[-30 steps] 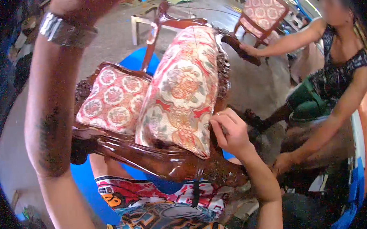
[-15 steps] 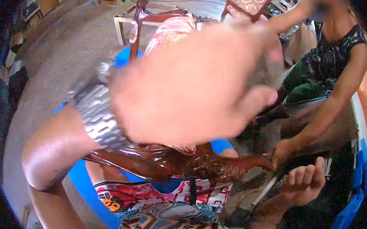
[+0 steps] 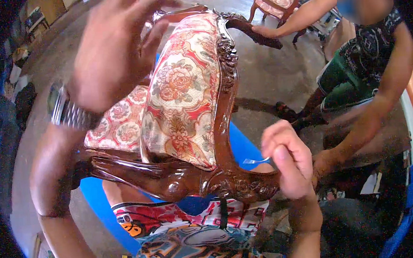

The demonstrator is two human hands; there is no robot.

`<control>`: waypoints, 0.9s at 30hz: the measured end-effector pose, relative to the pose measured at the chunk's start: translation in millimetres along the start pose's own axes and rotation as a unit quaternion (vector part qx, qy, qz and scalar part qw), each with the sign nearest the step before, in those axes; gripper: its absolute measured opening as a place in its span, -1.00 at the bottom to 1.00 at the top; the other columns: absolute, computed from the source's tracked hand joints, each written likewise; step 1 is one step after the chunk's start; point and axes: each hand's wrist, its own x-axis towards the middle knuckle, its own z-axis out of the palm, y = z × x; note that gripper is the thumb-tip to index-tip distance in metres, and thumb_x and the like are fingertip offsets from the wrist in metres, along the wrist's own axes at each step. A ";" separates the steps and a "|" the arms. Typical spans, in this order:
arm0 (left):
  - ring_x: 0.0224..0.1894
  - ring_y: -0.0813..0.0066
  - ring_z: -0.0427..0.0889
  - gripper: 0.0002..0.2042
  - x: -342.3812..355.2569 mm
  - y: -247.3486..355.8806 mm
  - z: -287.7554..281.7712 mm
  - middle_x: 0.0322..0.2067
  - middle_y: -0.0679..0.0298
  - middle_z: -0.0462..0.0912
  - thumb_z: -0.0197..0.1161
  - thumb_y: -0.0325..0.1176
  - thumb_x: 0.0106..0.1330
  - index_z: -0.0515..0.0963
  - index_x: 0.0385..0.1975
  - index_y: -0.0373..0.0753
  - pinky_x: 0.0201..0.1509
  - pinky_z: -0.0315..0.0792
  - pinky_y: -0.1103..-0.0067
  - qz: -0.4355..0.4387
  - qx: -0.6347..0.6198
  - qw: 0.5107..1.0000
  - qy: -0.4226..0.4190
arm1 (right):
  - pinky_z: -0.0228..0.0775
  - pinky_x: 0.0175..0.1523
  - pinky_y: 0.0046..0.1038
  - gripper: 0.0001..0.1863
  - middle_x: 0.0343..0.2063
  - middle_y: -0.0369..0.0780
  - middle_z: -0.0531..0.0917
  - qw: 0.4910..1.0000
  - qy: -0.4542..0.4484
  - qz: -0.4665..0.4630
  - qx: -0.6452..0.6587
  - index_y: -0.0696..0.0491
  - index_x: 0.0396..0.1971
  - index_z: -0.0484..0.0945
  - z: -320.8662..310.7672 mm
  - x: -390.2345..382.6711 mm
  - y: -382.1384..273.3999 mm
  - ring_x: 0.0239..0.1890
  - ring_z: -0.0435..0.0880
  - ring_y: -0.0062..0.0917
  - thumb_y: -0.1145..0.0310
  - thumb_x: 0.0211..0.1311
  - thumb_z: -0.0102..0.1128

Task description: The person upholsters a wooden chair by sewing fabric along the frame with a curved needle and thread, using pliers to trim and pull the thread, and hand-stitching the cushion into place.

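The right hand [image 3: 287, 158] is curled, thumb and fingers pinched together on a thin pale sliver [image 3: 255, 161], just beside the carved chair frame [image 3: 225, 128] at its nine o'clock. The left hand [image 3: 112, 49], fingers spread apart and empty, hovers blurred before the floral cushion [image 3: 180, 92], toward ten o'clock.

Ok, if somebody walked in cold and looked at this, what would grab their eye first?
Probably the carved wooden chair tipped on its side across the middle, with glossy dark wood and floral red-and-cream upholstery. The left hand is raised open close to the camera, a metal wristwatch on its wrist, while the right hand pinches a small pale strip beside the chair's carved edge. At upper right another person's hand rests on the chair's arm.
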 end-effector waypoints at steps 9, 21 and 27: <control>-0.28 0.56 0.57 -0.78 -5.9 37.9 -17.3 -0.38 0.23 0.64 0.23 -0.37 0.24 0.58 -0.26 -0.43 -0.11 0.42 0.58 -0.180 -0.609 0.703 -0.320 | 0.27 -0.22 -0.54 -0.92 -0.41 -0.25 0.52 0.981 0.045 -0.187 -0.024 0.12 -0.37 0.51 36.8 68.7 -4.2 -0.32 0.41 -0.54 0.44 0.25 0.07; -0.42 0.70 0.49 -0.81 -19.3 24.8 12.1 -0.50 0.41 0.57 0.25 -0.32 0.25 0.59 -0.37 -0.35 -0.29 0.40 0.66 -0.176 -0.609 0.716 -0.293 | 0.35 -0.04 -0.40 -0.76 -0.13 -0.20 0.56 0.987 0.082 -0.129 -0.047 0.08 -0.14 0.52 43.1 63.4 19.9 -0.16 0.51 -0.41 0.42 0.17 0.17; -0.35 0.69 0.50 -0.80 -13.0 -15.7 22.0 -0.41 0.38 0.57 0.13 -0.27 0.34 0.54 -0.29 -0.29 -0.24 0.41 0.68 -0.253 -0.563 0.776 -0.130 | 0.34 -0.06 -0.35 -0.72 -0.24 -0.29 0.58 0.886 -0.114 -0.234 -0.384 0.03 -0.28 0.57 41.2 46.0 42.9 -0.12 0.52 -0.36 0.44 -0.08 0.33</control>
